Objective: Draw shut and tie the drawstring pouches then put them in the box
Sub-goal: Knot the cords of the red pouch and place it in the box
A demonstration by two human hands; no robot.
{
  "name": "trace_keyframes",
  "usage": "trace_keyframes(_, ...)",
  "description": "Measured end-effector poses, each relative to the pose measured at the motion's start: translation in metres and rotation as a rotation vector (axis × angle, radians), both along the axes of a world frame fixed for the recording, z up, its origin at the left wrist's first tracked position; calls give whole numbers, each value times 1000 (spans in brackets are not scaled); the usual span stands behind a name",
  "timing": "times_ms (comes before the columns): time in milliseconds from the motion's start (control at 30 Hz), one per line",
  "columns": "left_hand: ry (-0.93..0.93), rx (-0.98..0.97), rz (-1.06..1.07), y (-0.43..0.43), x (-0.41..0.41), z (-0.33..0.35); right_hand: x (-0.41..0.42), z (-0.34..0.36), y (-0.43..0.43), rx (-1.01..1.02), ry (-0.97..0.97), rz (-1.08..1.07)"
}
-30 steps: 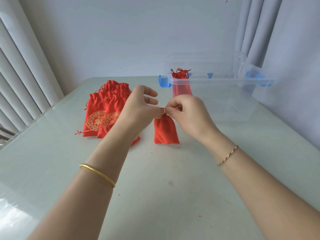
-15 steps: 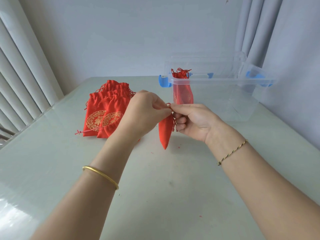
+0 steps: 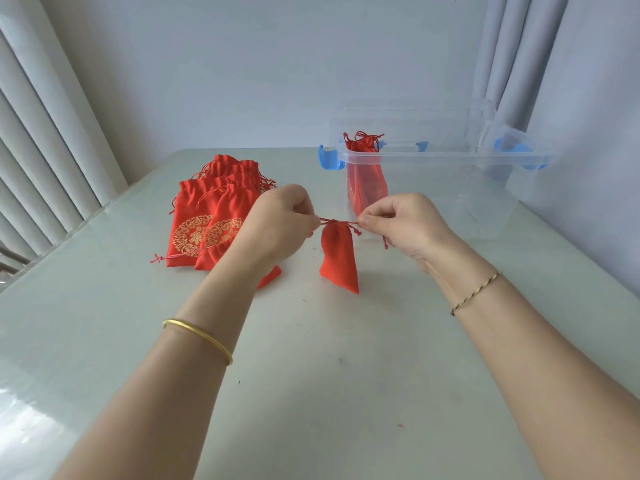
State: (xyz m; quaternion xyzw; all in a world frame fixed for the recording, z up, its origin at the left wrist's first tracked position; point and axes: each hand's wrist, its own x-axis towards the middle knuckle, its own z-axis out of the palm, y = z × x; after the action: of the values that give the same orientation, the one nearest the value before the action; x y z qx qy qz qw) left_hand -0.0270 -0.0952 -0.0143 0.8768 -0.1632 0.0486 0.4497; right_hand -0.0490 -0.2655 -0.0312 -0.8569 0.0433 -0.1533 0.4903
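A small plain red fabric pouch (image 3: 338, 258), neck gathered shut, hangs over the pale glossy worktop (image 3: 311, 375) from its thin red drawstring (image 3: 346, 223), which is pulled taut sideways. The left hand (image 3: 281, 225) at 9 o'clock and the right hand (image 3: 405, 225) at 3 o'clock each pinch a cord end, fingers curled tight. At 10 o'clock lies a pile of satin pouches (image 3: 207, 223) with round gold embroidery. At 1 o'clock a clear plastic box (image 3: 485, 188) with blue latches holds one tied pouch (image 3: 366, 178).

**Where things lie on the surface (image 3: 311, 375)**

We find the held pouch (image 3: 338, 258) at the middle, between the left hand (image 3: 280, 223) and the right hand (image 3: 405, 223). The pile of pouches (image 3: 207, 220) lies to its left. The box (image 3: 450, 157) stands behind at right, with a second pouch (image 3: 366, 181) in its left end.
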Motion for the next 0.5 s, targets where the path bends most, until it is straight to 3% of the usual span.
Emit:
trace_keyframes(100,65,-8,-55,1,-1,-2,-3,-1,-2,-137,68,37)
trace_keyframes(300,139,-196,-144,-2,-7,9,-29,34,-1,-138,195,188)
trace_keyframes(500,161,-344,-230,-5,-17,26,-35,44,9,-235,83,117)
